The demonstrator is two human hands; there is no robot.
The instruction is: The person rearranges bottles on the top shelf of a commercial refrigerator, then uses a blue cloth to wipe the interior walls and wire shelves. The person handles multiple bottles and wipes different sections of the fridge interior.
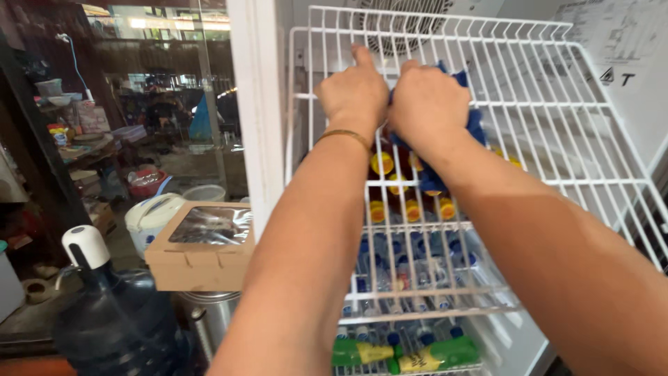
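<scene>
Hands first: we see both reaching up onto the top white wire shelf (529, 104) of an open white-walled drinks fridge (261, 104). Our left hand (355, 94), with a thin gold bangle (346, 134) at the wrist, rests on the wires with the knuckles curled under and one finger stretched forward along the rack; we see nothing gripped in it. Our right hand (428, 104) lies just beside it, the two touching or nearly so, and its fingers are bunched tight around a crumpled blue cloth (475, 122), which is pressed against the shelf wires. Folds of the cloth stick out past the knuckles at the top and hang down below the wrist.

Under the top shelf we can make out dark bottles with yellow caps (381, 163), seen through the wires. On the rack below stand clear plastic bottles with blue caps (407, 268), packed close. Lower still, two green bottles with yellow labels (424, 354) lie on their sides.

To the left, outside the fridge, sits a brown cardboard box with a clear window lid (202, 251), a white rice cooker (149, 219) behind it, and a large dark blue water jug with a white pump top (111, 313) near the bottom corner.
</scene>
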